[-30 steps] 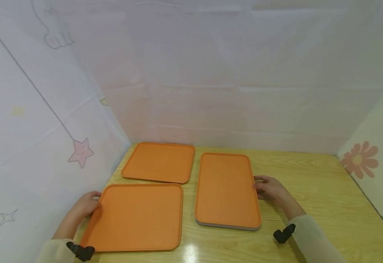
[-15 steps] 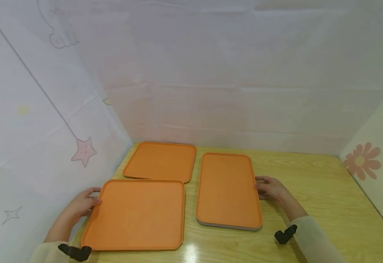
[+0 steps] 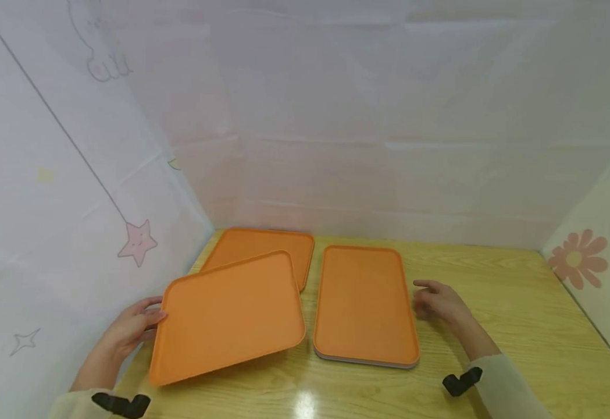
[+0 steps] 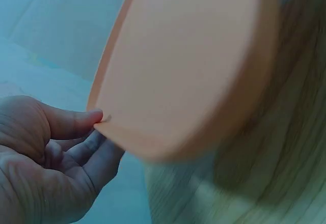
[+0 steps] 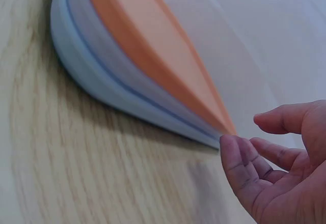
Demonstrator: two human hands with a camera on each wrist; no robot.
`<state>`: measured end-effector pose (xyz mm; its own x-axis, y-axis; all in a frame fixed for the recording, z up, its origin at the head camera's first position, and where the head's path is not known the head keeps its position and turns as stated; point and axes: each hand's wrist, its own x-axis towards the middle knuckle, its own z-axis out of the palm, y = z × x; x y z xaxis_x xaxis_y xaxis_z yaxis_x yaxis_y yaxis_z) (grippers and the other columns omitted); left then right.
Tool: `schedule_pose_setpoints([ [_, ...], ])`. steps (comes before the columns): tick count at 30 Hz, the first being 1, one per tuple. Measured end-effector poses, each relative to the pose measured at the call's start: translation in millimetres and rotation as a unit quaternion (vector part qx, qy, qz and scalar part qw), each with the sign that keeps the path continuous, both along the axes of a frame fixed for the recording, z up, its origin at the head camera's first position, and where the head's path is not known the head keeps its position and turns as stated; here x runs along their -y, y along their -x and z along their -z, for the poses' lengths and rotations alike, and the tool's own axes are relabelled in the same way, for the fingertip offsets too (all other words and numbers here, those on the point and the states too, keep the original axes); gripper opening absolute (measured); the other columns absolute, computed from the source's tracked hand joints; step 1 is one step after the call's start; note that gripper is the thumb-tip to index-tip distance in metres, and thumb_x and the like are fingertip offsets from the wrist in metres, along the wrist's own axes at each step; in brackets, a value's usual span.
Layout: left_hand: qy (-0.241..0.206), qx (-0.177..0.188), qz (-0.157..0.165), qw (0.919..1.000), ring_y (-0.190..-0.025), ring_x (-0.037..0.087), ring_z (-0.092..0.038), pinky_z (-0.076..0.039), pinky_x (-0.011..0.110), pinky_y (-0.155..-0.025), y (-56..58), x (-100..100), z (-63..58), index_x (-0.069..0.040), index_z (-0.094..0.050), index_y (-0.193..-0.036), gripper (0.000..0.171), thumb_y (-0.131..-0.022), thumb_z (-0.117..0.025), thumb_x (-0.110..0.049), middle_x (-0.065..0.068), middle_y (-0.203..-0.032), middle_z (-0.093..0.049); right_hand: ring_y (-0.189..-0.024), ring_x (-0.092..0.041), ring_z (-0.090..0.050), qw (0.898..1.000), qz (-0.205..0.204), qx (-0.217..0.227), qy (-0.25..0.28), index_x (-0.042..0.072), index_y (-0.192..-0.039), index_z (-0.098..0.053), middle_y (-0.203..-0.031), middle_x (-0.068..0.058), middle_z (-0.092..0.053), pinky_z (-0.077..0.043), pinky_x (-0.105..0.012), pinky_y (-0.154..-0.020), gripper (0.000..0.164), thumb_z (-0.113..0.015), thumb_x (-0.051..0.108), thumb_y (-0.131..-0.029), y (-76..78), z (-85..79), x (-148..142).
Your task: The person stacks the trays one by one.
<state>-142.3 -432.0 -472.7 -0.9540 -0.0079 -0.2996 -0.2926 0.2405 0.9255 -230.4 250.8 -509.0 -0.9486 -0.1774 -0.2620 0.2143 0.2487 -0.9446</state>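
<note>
An orange tray (image 3: pixel 228 317) is lifted off the table and tilted, its right end raised. My left hand (image 3: pixel 132 326) pinches its left edge, thumb on top and fingers beneath, as the left wrist view shows at the tray's rim (image 4: pixel 168 147). My right hand (image 3: pixel 443 302) stands just right of a stack of trays, thumb and fingers apart and holding nothing. The stack's top tray (image 3: pixel 364 302) is orange; in the right wrist view, pale grey-blue trays (image 5: pixel 97 76) lie under it.
Behind the lifted tray, another orange tray (image 3: pixel 263 244) lies at the back left, partly covered from view. The wooden table (image 3: pixel 503 297) extends to the right. Patterned white sheets (image 3: pixel 378 116) wall the back and sides.
My left hand has raised the front left tray from the table and tipped it, its right end swinging up and back. My right hand has let go of the stack and moved slightly right.
</note>
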Motion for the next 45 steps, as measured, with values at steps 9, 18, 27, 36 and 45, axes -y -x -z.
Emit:
schedule_pose_setpoints([
  [9, -0.099, -0.028, -0.022, 0.9944, -0.090, 0.006, -0.068, -0.060, 0.027, -0.078, 11.9, -58.4, -4.8, 0.014, -0.006, -0.155, 0.071, -0.104, -0.052, -0.004, -0.008, -0.105, -0.064, -0.105, -0.022, -0.066, 0.997, -0.012, -0.054, 0.048, -0.005, -0.153, -0.034, -0.130, -0.023, -0.057, -0.056, -0.044, -0.095, 0.063, -0.060, 0.024, -0.103, -24.0, -22.3, 8.4],
  [18, -0.192, -0.035, -0.040, 0.9799, -0.094, 0.010, -0.069, -0.059, 0.029, -0.084, 21.5, -120.8, -2.3, 0.013, -0.008, -0.156, 0.067, -0.103, -0.048, 0.003, 0.001, -0.106, -0.064, -0.104, -0.018, -0.068, 0.989, -0.037, -0.034, 0.137, -0.007, -0.152, -0.031, -0.133, -0.021, -0.057, -0.057, -0.044, -0.094, 0.063, -0.059, 0.021, -0.104, -46.3, -18.5, 47.9],
  [27, -0.253, -0.033, -0.071, 0.9642, -0.093, 0.012, -0.066, -0.058, 0.030, -0.084, 32.1, -176.9, 2.4, 0.011, -0.018, -0.155, 0.063, -0.101, -0.050, 0.006, 0.002, -0.105, -0.063, -0.117, -0.027, -0.064, 0.955, 0.000, 0.010, 0.297, -0.006, -0.154, -0.025, -0.141, -0.021, -0.052, -0.053, -0.047, -0.100, 0.062, -0.056, 0.010, -0.103, -60.1, -7.3, 97.2],
  [36, -0.292, -0.040, -0.084, 0.9519, -0.089, 0.016, -0.066, -0.060, 0.030, -0.079, 39.2, -218.2, 5.2, 0.003, -0.028, -0.148, 0.056, -0.099, -0.055, 0.007, 0.004, -0.099, -0.062, -0.113, -0.024, -0.063, 0.918, 0.100, -0.004, 0.385, 0.003, -0.147, -0.033, -0.130, -0.009, -0.055, -0.053, -0.049, -0.099, 0.050, -0.055, 0.004, -0.102, -63.9, -11.8, 121.7],
  [45, -0.319, -0.048, -0.096, 0.9418, -0.087, 0.018, -0.066, -0.060, 0.032, -0.075, 38.9, -251.8, 8.3, 0.000, -0.029, -0.146, 0.057, -0.097, -0.056, 0.009, 0.006, -0.096, -0.062, -0.114, -0.018, -0.060, 0.911, 0.159, 0.003, 0.381, 0.009, -0.157, -0.027, -0.148, -0.008, -0.038, -0.054, -0.039, -0.099, 0.064, -0.059, 0.007, -0.101, -65.9, -22.5, 128.4],
])
